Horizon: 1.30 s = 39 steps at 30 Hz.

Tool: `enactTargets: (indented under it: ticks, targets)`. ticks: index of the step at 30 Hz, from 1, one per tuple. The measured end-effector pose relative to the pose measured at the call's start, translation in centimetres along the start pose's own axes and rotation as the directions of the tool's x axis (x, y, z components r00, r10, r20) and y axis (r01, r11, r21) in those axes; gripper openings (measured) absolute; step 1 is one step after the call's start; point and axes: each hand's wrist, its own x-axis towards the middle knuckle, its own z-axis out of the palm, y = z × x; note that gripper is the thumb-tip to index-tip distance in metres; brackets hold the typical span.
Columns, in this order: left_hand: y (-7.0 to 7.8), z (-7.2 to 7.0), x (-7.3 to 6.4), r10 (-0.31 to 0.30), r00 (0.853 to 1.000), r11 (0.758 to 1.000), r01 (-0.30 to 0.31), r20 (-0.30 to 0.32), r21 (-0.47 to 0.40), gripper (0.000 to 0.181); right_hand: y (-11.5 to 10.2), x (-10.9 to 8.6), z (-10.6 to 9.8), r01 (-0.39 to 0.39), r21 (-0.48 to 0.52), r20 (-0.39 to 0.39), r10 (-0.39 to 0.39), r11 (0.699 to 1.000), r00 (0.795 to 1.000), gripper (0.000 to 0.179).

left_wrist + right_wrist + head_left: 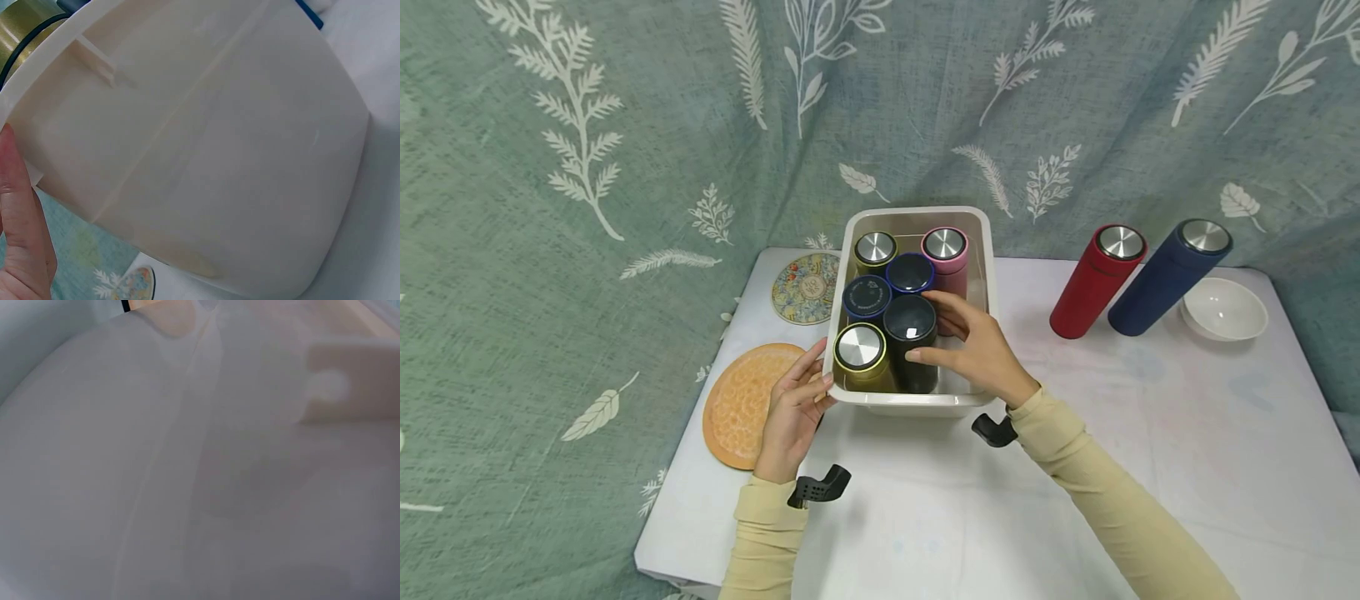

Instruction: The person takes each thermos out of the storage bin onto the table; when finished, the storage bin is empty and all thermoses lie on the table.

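Note:
A cream plastic bin holds several upright bottles in the head view. My right hand reaches over its right side and grips a black bottle, thumb in front and fingers behind. Next to that bottle stand a gold bottle, a dark blue-rimmed bottle and another blue-rimmed bottle. At the bin's far end are a second gold bottle and a pink bottle. My left hand touches the bin's left front corner, with a straight finger against the rim in the left wrist view.
On the right, a red bottle and a blue bottle stand near a white bowl. To the left lie a round orange mat and a patterned round mat. A leaf-print curtain hangs behind the white table.

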Motion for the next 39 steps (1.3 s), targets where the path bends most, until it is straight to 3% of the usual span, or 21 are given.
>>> enactTargets:
  ticks: [12,21,32,39]
  targets:
    - [-0.13,0.03,0.04,-0.004,1.0,1.0,0.004,0.001,-0.012,0.057,0.08,0.21,0.56,-0.019,-0.032,-0.013,0.018,0.999,1.0,0.089]
    - [-0.14,-0.08,0.05,-0.003,1.0,1.0,0.003,0.001,-0.002,0.057,0.01,0.3,0.81,0.035,-0.091,-0.013,-0.036,0.995,0.999,0.085]
    - [-0.05,0.01,0.06,0.006,1.0,1.0,-0.006,0.007,0.01,0.057,-0.2,0.21,0.69,-0.023,-0.045,-0.027,0.022,0.999,0.999,0.081]
    - [-0.07,-0.03,0.02,-0.001,1.0,1.0,0.001,-0.007,0.0,0.056,-0.21,0.13,0.86,-0.009,-0.024,-0.002,0.009,1.0,1.0,0.082]
